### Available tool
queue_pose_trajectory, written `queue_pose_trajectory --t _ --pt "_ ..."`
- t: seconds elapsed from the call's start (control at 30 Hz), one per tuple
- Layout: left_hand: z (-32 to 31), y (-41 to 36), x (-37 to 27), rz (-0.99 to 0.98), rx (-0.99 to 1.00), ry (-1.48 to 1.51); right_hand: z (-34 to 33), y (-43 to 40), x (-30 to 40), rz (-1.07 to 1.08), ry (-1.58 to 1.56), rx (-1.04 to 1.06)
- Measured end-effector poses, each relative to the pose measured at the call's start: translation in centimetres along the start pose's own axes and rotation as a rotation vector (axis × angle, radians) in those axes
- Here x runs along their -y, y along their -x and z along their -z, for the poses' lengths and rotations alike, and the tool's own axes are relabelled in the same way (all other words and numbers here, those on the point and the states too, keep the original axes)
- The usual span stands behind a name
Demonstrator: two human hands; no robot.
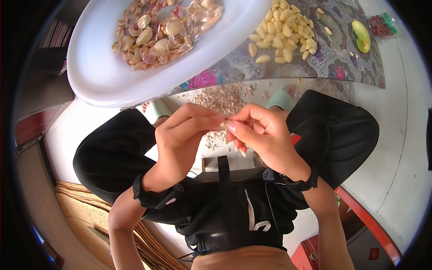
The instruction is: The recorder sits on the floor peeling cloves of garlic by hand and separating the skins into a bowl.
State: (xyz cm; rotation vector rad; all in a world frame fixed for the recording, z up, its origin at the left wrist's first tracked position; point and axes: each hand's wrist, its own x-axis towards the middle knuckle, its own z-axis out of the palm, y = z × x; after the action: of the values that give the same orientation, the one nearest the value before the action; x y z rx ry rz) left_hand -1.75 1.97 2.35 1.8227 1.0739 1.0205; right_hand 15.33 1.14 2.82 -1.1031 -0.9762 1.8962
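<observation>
Between my knees, my left hand and my right hand meet with fingertips together. They pinch a small garlic clove, mostly hidden by thumbs and fingers. Ahead on the left, a white plastic basin holds unpeeled garlic cloves among loose papery skins. To its right, a heap of peeled garlic cloves lies on a table covered with a flowered plastic cloth. Below my hands, a pile of garlic skins is scattered over the tiled floor.
A yellow-green curved object lies near the cloth's right end, beside a clear bag of small dark red items. The basin overhangs the table's near edge. Slippered feet rest beneath it. A red box is at lower right.
</observation>
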Motion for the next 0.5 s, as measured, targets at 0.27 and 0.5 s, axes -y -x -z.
queue_pose_trajectory --t 0.27,0.5 --pt "-0.3 0.1 0.4 -0.084 -0.027 -0.076 -0.3 0.2 -0.5 0.020 -0.016 -0.042" --pt "-0.5 0.2 -0.2 0.208 -0.017 0.235 -0.8 0.2 -1.5 0.175 0.030 -0.157"
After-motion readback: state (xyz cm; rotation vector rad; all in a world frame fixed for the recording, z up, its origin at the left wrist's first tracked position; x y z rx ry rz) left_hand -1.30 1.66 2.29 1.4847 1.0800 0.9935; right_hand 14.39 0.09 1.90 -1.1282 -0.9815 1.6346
